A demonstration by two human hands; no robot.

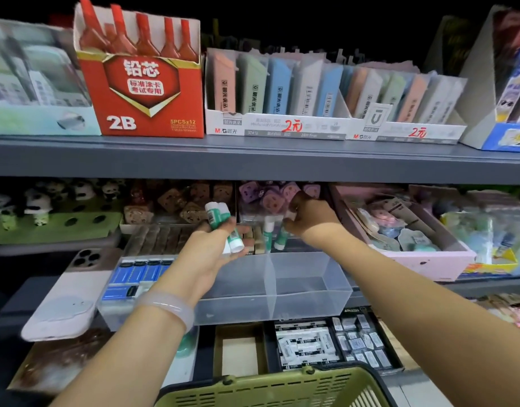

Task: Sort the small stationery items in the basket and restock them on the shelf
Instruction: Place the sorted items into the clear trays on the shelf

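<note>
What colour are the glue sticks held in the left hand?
Green and white: the glue sticks in the left hand have green labelled bodies with white ends, seen in the head view.

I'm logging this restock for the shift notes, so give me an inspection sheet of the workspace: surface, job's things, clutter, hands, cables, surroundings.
Surface: grey shelf with tiers of stock above and below.
Job's things: green-and-white glue sticks in the left hand; more glue sticks standing at the back of the clear divided bin; green basket at the bottom edge.
Clutter: phone lying left of the bin.
Hands: left hand grips several sticks; right hand reaches to the bin's back, fingers curled, hold unclear.
Cables: nothing seen.
Surroundings: red 2B lead box and pastel lead packs above; pink tray to the right.
</note>
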